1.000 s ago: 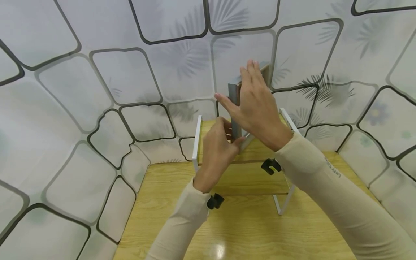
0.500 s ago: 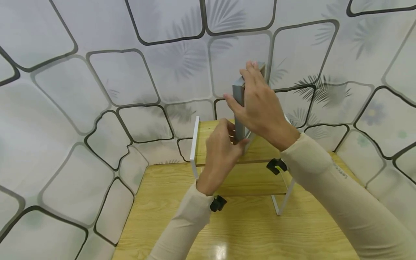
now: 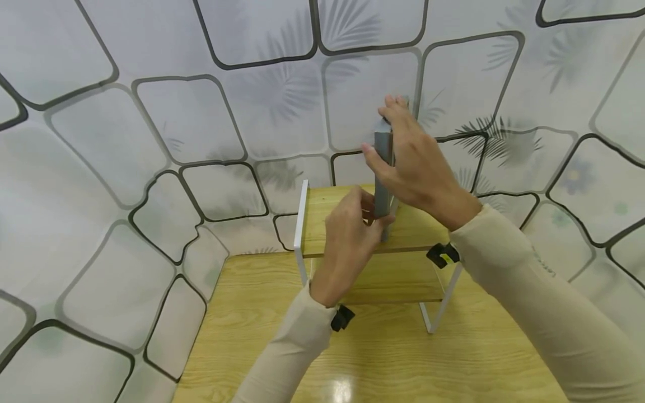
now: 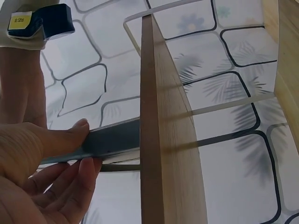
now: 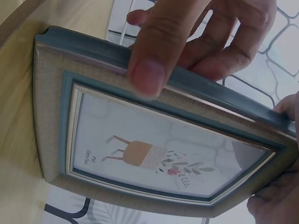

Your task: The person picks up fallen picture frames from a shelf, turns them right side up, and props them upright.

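A picture frame [image 3: 383, 168] with a blue-grey edge stands upright on the top board of a small wooden shelf [image 3: 327, 224], its narrow side toward me in the head view. The right wrist view shows its front, with a picture [image 5: 140, 154] of an orange vase and leaves behind glass. My left hand [image 3: 350, 240] pinches the frame's near edge low down, thumb on one side, fingers on the other. Higher up, my right hand [image 3: 420, 162] grips the upper part, thumb at the near edge and fingers over the top; its palm hides part of the frame.
The shelf has white metal side legs [image 3: 301, 218] and a lower board [image 3: 393, 280]. It stands on a wood-grain table [image 3: 262, 336] against patterned fabric walls [image 3: 201, 123]. Black mounts [image 3: 342, 318] sit on both wrists.
Both hands have shifted a little to the right with the picture frame. The frame has turned so that its narrow edge faces me more squarely.
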Tool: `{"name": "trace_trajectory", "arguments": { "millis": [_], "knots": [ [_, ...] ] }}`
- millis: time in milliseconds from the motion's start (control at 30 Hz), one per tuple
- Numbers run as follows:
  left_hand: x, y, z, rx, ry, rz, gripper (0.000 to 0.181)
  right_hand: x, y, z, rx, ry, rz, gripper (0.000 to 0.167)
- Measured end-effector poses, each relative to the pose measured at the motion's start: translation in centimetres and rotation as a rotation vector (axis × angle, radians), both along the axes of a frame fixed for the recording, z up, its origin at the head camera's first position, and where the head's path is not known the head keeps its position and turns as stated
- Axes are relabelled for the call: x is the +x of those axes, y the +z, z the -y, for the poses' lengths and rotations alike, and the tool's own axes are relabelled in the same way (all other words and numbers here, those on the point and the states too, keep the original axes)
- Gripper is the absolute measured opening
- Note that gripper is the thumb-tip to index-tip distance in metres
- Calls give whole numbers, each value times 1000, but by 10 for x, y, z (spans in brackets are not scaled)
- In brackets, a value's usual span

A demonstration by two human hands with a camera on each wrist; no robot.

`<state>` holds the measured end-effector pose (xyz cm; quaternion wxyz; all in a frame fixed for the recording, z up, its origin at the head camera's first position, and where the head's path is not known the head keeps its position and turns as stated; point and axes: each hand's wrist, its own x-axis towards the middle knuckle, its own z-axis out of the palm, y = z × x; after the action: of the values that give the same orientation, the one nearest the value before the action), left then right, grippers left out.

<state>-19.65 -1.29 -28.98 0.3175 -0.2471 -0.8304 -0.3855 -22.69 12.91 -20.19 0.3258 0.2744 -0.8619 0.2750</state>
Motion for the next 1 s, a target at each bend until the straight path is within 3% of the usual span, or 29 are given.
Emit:
{"name": "trace_trajectory", "arguments": {
  "millis": [333, 700, 1000],
  "knots": [
    [5, -1, 16, -12, -13, -30, 17, -1, 0, -13, 16, 50, 46, 61],
    [0, -2, 14, -153, -43, 123, 20, -6, 2, -25, -3, 135, 54, 58],
    [-4, -3, 9, -164, -48, 155, 21, -14, 2, -31, -32, 211, 32, 55]
  ]
}}
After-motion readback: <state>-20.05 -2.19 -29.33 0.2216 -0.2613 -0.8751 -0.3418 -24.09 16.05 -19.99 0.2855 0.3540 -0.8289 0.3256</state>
